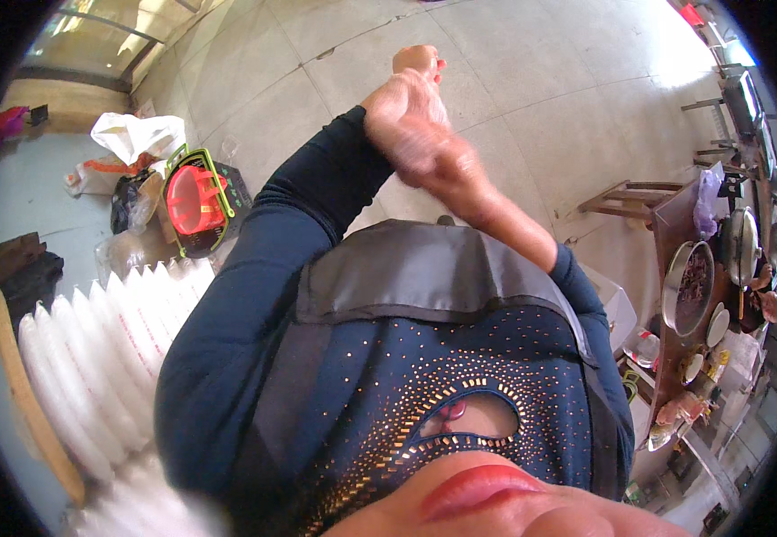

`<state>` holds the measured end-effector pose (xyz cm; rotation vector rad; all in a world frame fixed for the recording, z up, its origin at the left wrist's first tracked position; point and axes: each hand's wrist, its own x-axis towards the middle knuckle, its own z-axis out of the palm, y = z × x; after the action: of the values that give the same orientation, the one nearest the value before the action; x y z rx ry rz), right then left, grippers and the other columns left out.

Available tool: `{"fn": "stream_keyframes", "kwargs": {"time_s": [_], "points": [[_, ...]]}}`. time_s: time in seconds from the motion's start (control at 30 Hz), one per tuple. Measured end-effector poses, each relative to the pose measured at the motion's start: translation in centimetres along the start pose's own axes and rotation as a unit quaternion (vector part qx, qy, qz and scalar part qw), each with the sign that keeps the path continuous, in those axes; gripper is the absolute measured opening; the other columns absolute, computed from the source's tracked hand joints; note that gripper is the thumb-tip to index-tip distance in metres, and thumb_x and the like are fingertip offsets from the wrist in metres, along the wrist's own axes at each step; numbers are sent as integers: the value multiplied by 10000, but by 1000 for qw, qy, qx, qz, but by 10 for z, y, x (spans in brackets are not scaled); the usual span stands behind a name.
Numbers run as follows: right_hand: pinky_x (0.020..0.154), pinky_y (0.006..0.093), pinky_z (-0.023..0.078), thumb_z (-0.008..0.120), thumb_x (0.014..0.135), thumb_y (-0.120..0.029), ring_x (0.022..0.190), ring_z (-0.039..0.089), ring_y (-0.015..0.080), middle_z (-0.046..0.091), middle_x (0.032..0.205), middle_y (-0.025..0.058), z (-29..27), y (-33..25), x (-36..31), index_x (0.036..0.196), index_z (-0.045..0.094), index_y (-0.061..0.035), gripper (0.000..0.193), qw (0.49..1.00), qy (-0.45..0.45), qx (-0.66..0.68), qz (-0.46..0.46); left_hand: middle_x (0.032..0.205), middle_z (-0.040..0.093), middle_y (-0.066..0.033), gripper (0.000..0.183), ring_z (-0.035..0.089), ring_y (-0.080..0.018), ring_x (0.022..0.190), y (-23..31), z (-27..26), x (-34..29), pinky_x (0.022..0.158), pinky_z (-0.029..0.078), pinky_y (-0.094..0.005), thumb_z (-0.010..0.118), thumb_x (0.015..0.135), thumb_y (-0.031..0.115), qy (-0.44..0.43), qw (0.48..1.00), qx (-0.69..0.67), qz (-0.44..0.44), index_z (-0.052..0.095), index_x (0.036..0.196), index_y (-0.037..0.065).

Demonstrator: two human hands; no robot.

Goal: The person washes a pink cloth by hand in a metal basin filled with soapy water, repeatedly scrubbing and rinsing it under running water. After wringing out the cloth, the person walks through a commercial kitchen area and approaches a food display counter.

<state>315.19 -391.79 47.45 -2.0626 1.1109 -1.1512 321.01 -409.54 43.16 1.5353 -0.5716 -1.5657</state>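
- Your work, as I judge it, is in the middle: your right hand point(413, 148) is laid across your left wrist, just beyond the cuff, and its blur suggests that it is moving.
- What is finished, I cannot say with certainty. The left sleeve point(352, 148) reaches close to the wrist, while the right sleeve point(581, 286) ends near the elbow and leaves your forearm bare.
- What is left, I also cannot tell, because no finished result is visible near your hands.
- Your left hand point(418, 63) is the farther one, above the floor point(531, 80). Its fingers look curled inward, but how tightly, and whether they keep something inside, I cannot tell.
- The right hand seems to lie around or upon the left wrist; its fingers are too blurred to tell if it grips or only rubs, and I see no tool in it.
- The left sleeve, the nearest thing to your hands, is on your left arm, its cuff just beside the right hand. It is dark, almost black in its lower part, and bunched into folds.
- The grey apron point(406, 277) lies across your body, nearer to you than both hands and apart from them.
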Motion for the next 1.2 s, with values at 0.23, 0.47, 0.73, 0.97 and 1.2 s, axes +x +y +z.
{"fn": "stream_keyframes", "kwargs": {"time_s": [0.23, 0.47, 0.73, 0.97, 1.2], "points": [[814, 420, 487, 716, 754, -107, 987, 594, 384, 589, 1090, 183, -13, -12, 6, 1139, 525, -15, 439, 996, -38, 38, -67, 867, 651, -115, 114, 649, -232, 827, 6, 13, 6, 779, 445, -412, 545, 877, 113, -85, 982, -158, -53, 549, 965, 40], [897, 348, 468, 666, 839, -174, 1054, 583, 221, 623, 1101, 89, -15, 16, -29, 1241, 534, -29, 448, 948, -65, 279, 137, 828, 661, -64, 135, 624, -193, 829, 6, 15, 45, 772, 430, -398, 536, 912, 195, -295, 937, -165, -86, 595, 894, 75], [449, 244, 389, 579, 891, -279, 586, 514, 95, 600, 756, 21, -82, 30, -66, 1004, 626, -73, 239, 759, 328, 469, 311, 1087, 596, -103, 285, 583, -227, 975, -49, -7, 50, 854, 462, -354, 605, 871, 147, -303, 858, 346, 228, 578, 1141, 59], [747, 371, 482, 573, 854, -247, 927, 576, 257, 590, 915, 125, -55, 67, -62, 1002, 595, -84, 221, 935, 171, 68, 301, 1285, 565, -167, 555, 541, -351, 1165, -103, -16, -30, 929, 466, -429, 668, 767, 357, -595, 331, 561, 471, 575, 1214, 42], [846, 416, 467, 575, 848, -282, 971, 591, 302, 602, 1039, 170, -20, 77, -65, 1150, 575, -113, 346, 944, 97, 209, 238, 1332, 531, -155, 627, 487, -296, 1233, -86, 1, -76, 992, 413, -378, 690, 758, 358, -555, 261, 628, 480, 525, 1289, 69]]}}
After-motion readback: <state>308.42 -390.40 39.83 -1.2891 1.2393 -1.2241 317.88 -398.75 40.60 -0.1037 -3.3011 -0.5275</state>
